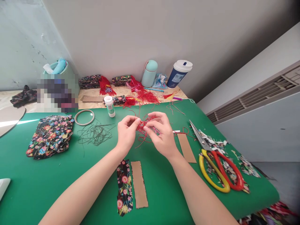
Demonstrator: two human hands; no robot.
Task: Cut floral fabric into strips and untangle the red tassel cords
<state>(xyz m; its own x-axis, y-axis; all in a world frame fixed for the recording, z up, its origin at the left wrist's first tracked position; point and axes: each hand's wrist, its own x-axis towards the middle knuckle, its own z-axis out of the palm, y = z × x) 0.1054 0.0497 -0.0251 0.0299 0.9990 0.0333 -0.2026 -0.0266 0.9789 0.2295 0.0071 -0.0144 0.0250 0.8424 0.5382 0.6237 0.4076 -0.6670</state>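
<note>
A tangle of red cord is between my two hands, above the green table mat. My left hand pinches the cord between thumb and forefinger. From the other side, my right hand grips strands of the same tangle with thumb and fingers, the other fingers curled. Below the hands lie a floral fabric strip and a cardboard strip with dark edges, side by side. Another cardboard strip rests to the right of my right hand.
Scissors with yellow and red handles lie at right among fabric scraps. Leftward are dark thread, a tape ring and folded floral cloth. A glue stick, flask and paper cup stand farther back.
</note>
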